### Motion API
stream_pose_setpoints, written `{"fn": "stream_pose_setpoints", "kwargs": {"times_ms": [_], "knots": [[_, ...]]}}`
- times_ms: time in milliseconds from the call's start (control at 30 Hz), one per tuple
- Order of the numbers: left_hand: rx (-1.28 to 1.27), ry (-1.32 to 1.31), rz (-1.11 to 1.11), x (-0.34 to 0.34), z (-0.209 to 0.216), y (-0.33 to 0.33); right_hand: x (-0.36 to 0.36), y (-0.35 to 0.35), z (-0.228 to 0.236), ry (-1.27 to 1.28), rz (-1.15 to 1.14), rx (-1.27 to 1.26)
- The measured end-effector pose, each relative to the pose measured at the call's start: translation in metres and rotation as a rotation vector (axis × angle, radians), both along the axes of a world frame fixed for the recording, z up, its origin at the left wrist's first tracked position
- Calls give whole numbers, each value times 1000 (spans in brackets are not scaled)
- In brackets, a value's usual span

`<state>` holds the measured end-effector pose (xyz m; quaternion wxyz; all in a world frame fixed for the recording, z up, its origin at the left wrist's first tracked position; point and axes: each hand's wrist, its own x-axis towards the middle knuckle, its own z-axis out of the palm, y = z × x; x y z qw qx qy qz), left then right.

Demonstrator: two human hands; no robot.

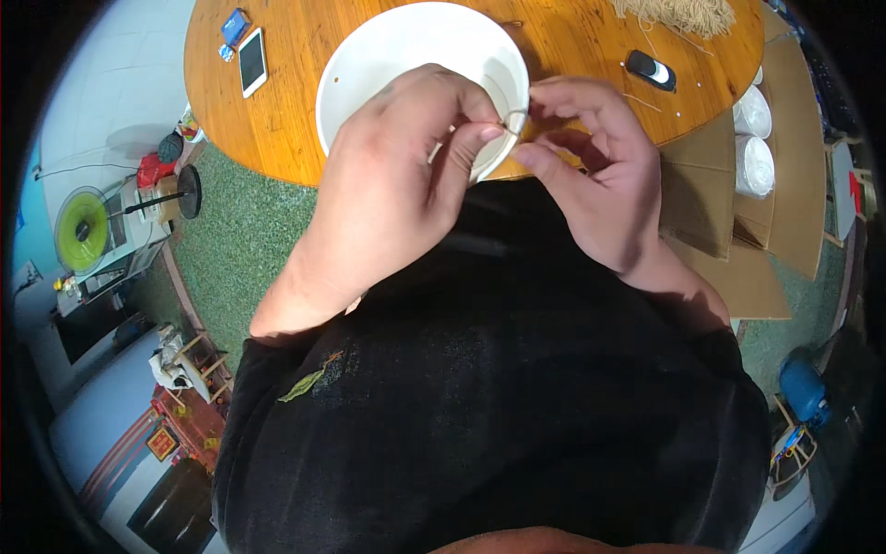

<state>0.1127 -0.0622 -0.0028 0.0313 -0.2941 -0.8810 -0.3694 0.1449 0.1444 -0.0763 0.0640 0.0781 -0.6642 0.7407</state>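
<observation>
A round white plastic bucket (388, 55) stands at the near edge of the wooden table, a small hole showing in its left wall. My left hand (388, 175) reaches over its mouth, closed, with thumb and forefinger pinching a short tan cord (515, 116) at the right side of the rim. Just outside that rim is my right hand (604, 157), its curled fingers apart from the thumb. The right fingertips come close to the bucket wall; I cannot tell whether they touch it. Nothing shows between them.
The table (286, 129) bears a white phone (252, 63), a small blue packet (235, 26), a black oval object (651, 70) and a heap of tan cord (678, 13). At right, an open cardboard box (697, 198) holds white containers (754, 166). A fan (83, 231) stands left.
</observation>
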Motion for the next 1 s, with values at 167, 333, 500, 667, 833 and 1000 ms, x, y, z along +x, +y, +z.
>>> {"fn": "stream_pose_setpoints", "kwargs": {"times_ms": [167,333,500,667,833,1000], "knots": [[58,76,-10,-5,-4,-4,3,2,-5,52,14,175],[56,54,-11,-3,-5,-11,-6,1,3,199,-49,314],[49,62,7,1,-4,-16,-3,-1,-1,115,22,269],[4,95,52,9,2,-22,-3,-7,1,-25,29,102],[-59,310,47,12,1,-35,-13,2,9,281,-46,455],[-67,418,-144,16,-7,-42,-14,1,10,248,-69,500]]}}
